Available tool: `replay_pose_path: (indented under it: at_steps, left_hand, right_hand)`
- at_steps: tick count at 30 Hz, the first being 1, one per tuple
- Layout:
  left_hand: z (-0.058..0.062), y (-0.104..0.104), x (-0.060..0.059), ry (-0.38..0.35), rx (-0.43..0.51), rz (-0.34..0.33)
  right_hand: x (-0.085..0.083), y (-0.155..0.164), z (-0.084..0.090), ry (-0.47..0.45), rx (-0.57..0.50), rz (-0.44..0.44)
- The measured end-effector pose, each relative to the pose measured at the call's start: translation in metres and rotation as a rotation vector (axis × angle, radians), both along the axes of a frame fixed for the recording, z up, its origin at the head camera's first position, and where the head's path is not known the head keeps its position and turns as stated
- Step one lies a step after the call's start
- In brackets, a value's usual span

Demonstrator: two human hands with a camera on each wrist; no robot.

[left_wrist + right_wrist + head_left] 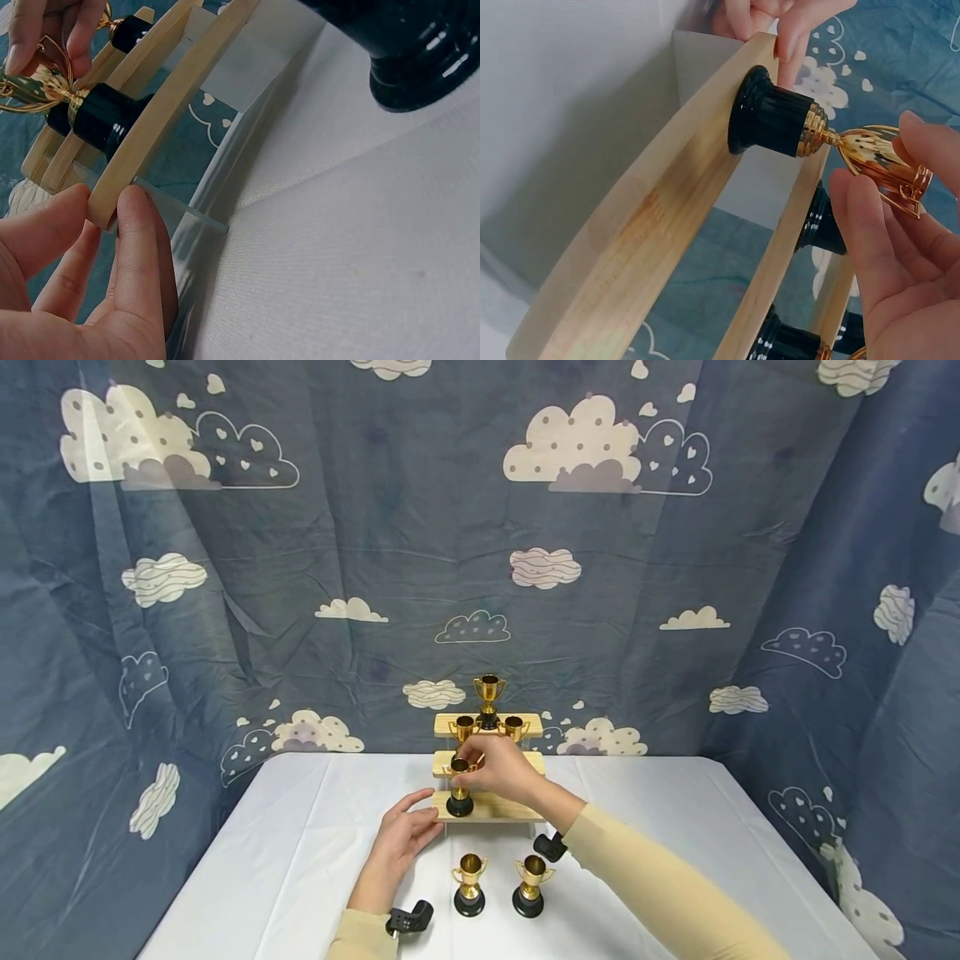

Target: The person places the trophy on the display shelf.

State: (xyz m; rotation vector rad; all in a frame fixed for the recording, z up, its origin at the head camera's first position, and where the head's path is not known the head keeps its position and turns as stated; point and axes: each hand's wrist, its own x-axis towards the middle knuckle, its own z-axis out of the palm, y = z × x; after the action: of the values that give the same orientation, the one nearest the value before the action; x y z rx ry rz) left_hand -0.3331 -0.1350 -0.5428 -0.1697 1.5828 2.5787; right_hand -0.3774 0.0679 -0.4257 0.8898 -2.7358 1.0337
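Fingers (870, 217) of the right hand (501, 770) pinch a gold trophy (459, 787) on the lowest shelf step (491, 810)
Left hand (402, 835), fingers straight, presses that step's end

Left hand (400, 841) flat, fingers straight, forward; right hand (501, 769) raised, fingers curled, pinching.

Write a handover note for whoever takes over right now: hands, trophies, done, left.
Right hand: fingers pinch the cup of a small gold trophy with black base, standing on the bottom step of the three-step wooden riser.
Left hand: fingers press that step's left end.
Done: one trophy on the top step, two on the middle step.
Left: two trophies on the white tablecloth, in front of the riser.
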Motion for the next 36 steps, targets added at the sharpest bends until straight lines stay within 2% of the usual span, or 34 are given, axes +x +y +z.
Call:
replay_pose_path:
  at_steps: [6, 13, 22, 28, 36]
  left_hand:
    - [-0.0001, -0.0001, 0.0011, 0.0, -0.028, 0.007]
    - [0.0016, 0.0002, -0.0009, -0.002, 0.007, 0.002]
    - [0.0004, -0.0005, -0.0003, -0.007, 0.004, 0.0]
    - [-0.001, 0.0003, 0.0003, -0.009, 0.002, 0.001]
    - [0.0017, 0.0004, 0.0007, -0.009, -0.011, 0.012]
  right_hand:
    - [-0.0015, -0.0029, -0.0035, 0.0, -0.002, -0.008]
    - [-0.0003, -0.0039, -0.0013, 0.007, -0.005, -0.018]
    - [0.0005, -0.0044, -0.0018, -0.013, -0.011, -0.02]
    - [0.0004, -0.0016, -0.003, -0.01, 0.004, -0.002]
    - [0.0023, 0.0032, 0.004, -0.025, -0.009, 0.026]
